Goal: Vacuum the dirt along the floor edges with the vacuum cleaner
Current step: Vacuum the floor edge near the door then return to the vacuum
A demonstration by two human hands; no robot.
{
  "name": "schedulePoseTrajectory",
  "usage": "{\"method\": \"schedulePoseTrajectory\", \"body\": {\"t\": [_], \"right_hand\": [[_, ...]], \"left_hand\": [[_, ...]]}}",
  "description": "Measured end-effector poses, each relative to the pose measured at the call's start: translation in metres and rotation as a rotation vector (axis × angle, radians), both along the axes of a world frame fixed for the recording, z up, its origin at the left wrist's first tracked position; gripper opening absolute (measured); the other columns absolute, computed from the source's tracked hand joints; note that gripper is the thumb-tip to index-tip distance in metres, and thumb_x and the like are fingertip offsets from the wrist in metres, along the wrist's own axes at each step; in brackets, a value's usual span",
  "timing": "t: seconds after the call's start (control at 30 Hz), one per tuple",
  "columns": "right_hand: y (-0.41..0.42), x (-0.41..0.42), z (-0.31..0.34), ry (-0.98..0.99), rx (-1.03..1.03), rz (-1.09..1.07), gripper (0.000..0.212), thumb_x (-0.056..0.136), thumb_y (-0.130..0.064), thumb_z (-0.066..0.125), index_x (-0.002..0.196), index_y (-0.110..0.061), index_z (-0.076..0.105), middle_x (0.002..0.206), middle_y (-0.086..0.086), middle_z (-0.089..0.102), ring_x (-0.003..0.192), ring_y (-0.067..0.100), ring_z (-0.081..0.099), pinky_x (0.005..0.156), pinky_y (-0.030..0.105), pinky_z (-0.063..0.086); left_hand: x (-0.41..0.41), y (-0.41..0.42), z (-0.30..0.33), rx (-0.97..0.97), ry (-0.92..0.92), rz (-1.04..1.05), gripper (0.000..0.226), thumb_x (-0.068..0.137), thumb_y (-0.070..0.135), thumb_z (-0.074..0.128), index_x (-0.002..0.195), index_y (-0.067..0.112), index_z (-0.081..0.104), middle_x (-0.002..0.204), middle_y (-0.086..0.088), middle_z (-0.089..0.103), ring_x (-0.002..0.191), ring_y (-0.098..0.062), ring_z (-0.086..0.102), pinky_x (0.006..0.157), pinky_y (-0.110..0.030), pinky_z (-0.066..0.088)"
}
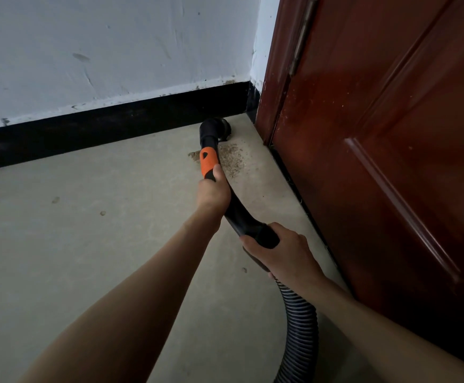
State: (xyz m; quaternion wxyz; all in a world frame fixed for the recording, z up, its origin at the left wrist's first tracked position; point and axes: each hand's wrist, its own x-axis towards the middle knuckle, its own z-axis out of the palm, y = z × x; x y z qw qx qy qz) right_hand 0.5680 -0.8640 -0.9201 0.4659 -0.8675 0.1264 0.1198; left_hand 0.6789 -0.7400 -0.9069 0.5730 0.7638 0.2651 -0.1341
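Floor-corner dirt point(231, 158) lies beyond both fingers point(217, 172) gripping wand point(242, 214).

black vacuum wand point(236, 208) with orange grip point(208, 161), nozzle point(216, 129) down near the floor's far corner; brown dirt point(231, 158) scattered just beside it.

nozzle point(216, 128) in corner, dirt point(229, 158) just before it, door point(377, 161) right

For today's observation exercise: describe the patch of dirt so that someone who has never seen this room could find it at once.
Start at the dark red door and follow its bottom edge to the corner with the black skirting board. On the pale floor just short of that corner lies the dirt patch, beside the vacuum's orange grip. Unlike the few lone spots elsewhere, it is a dense brown scatter of crumbs.
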Motion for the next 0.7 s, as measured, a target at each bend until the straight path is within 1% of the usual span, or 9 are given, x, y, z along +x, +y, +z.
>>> {"method": "schedulePoseTrajectory", "body": {"t": [0.17, 0.27, 0.3, 0.4, 0.47, 0.53, 0.6, 0.63, 0.7], "right_hand": [[-0.007, 0.005, 0.0, -0.008, -0.01, -0.031, 0.046, 0.069, -0.06, 0.069, 0.084, -0.017, 0.063, 0.066, 0.004, 0.064, 0.058, 0.023, 0.065, 0.056, 0.046, 0.058], [-0.009, 0.006, 0.0, -0.01, 0.0, -0.06, 0.046, 0.068, -0.062, 0.067, 0.082, -0.018, 0.062, 0.061, 0.0, 0.061, 0.053, 0.02, 0.062, 0.053, 0.044, 0.057], [-0.009, 0.005, -0.001, -0.013, 0.0, -0.069, 0.047, 0.066, -0.063, 0.065, 0.08, -0.019, 0.061, 0.059, -0.002, 0.059, 0.052, 0.019, 0.061, 0.053, 0.043, 0.056], [-0.01, 0.004, -0.003, -0.025, -0.015, -0.084, 0.046, 0.066, -0.064, 0.065, 0.077, -0.02, 0.058, 0.056, -0.005, 0.055, 0.052, 0.02, 0.061, 0.052, 0.041, 0.055], [-0.01, 0.003, -0.003, -0.017, -0.032, -0.097, 0.044, 0.066, -0.066, 0.065, 0.075, -0.023, 0.057, 0.058, -0.005, 0.057, 0.054, 0.02, 0.063, 0.054, 0.04, 0.056], [-0.011, 0.002, -0.003, -0.007, -0.049, -0.097, 0.045, 0.066, -0.068, 0.064, 0.075, -0.025, 0.055, 0.061, -0.004, 0.058, 0.057, 0.019, 0.064, 0.056, 0.039, 0.058], [-0.011, 0.002, 0.0, -0.004, -0.067, -0.09, 0.045, 0.067, -0.07, 0.063, 0.077, -0.026, 0.054, 0.064, -0.003, 0.06, 0.059, 0.019, 0.064, 0.057, 0.039, 0.058], [-0.01, 0.002, 0.002, -0.003, -0.077, -0.086, 0.046, 0.067, -0.071, 0.062, 0.078, -0.027, 0.055, 0.066, -0.003, 0.061, 0.06, 0.019, 0.064, 0.058, 0.038, 0.058], [-0.007, 0.002, 0.006, -0.007, -0.099, -0.07, 0.048, 0.066, -0.072, 0.06, 0.081, -0.027, 0.055, 0.069, -0.002, 0.062, 0.062, 0.019, 0.065, 0.06, 0.038, 0.058]], "left_hand": [[0.005, -0.013, 0.0, 0.005, -0.018, -0.068, 0.044, 0.101, 0.046, 0.029, 0.075, 0.011, 0.039, 0.072, -0.003, 0.045, 0.061, -0.013, 0.046, 0.051, -0.024, 0.038], [0.009, -0.02, 0.002, -0.018, -0.007, -0.098, 0.043, 0.101, 0.047, 0.03, 0.081, 0.01, 0.042, 0.073, -0.003, 0.046, 0.062, -0.013, 0.047, 0.05, -0.024, 0.038], [0.009, -0.021, 0.001, -0.015, -0.004, -0.11, 0.044, 0.101, 0.047, 0.03, 0.081, 0.01, 0.042, 0.074, -0.003, 0.046, 0.062, -0.013, 0.047, 0.05, -0.024, 0.038], [0.011, -0.023, 0.0, -0.02, -0.008, -0.133, 0.043, 0.101, 0.047, 0.03, 0.071, 0.017, 0.037, 0.074, -0.002, 0.046, 0.063, -0.011, 0.047, 0.05, -0.024, 0.036], [0.012, -0.025, 0.001, -0.035, -0.012, -0.159, 0.044, 0.101, 0.046, 0.029, 0.077, 0.012, 0.042, 0.075, -0.002, 0.047, 0.065, -0.012, 0.048, 0.051, -0.024, 0.037], [0.014, -0.026, 0.002, -0.046, -0.005, -0.185, 0.041, 0.101, 0.046, 0.03, 0.092, 0.008, 0.044, 0.075, -0.003, 0.048, 0.065, -0.013, 0.049, 0.052, -0.025, 0.038], [0.015, -0.026, 0.003, -0.086, 0.009, -0.181, 0.04, 0.101, 0.046, 0.03, 0.099, 0.008, 0.043, 0.077, -0.004, 0.049, 0.068, -0.015, 0.05, 0.059, -0.028, 0.044], [0.015, -0.025, 0.004, -0.117, 0.018, -0.171, 0.041, 0.101, 0.046, 0.031, 0.102, 0.007, 0.043, 0.08, -0.005, 0.049, 0.072, -0.016, 0.052, 0.067, -0.031, 0.048], [0.013, -0.022, 0.007, -0.164, 0.034, -0.149, 0.048, 0.1, 0.047, 0.031, 0.118, 0.004, 0.045, 0.088, -0.007, 0.051, 0.087, -0.022, 0.055, 0.086, -0.038, 0.05]]}}
